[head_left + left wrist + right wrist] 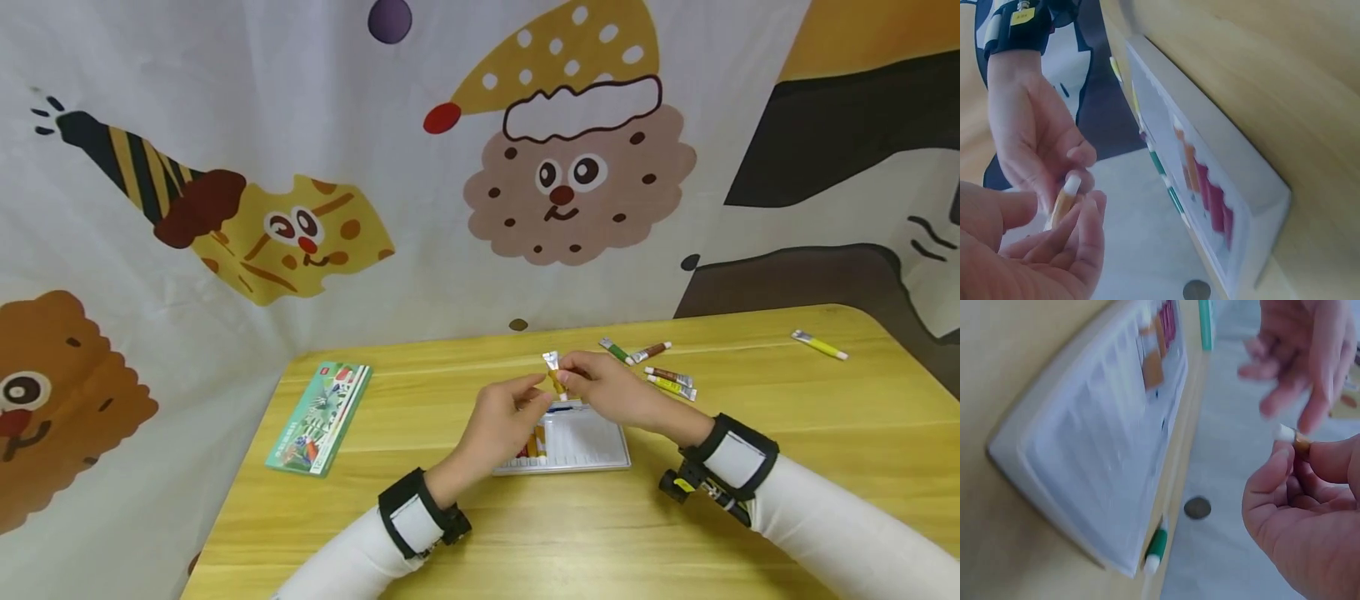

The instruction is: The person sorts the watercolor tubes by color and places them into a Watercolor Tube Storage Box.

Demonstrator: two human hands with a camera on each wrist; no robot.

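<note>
Between thumb and fingers, my right hand (618, 392) pinches a small ochre paint tube (556, 379) with a white cap. In the right wrist view the cap end of the paint tube (1300, 442) points toward my left hand (1300, 353). The left hand's fingers are loosely bent and stand just apart from the cap, holding nothing. Below both hands lies a white plastic tray (592, 446) with slots. Several red and ochre tubes (1210, 200) sit at its left end, partly hidden by the left hand in the head view. A thin dark brush (564, 409) lies along its far side.
A green paint box (318, 421) lies at the table's left. Beyond the tray, to the right, are a green tube (617, 350), two brown tubes (651, 352) and a yellow tube (672, 388). Another yellow tube (820, 344) lies far right. A printed curtain (420, 292) hangs behind the table (420, 379).
</note>
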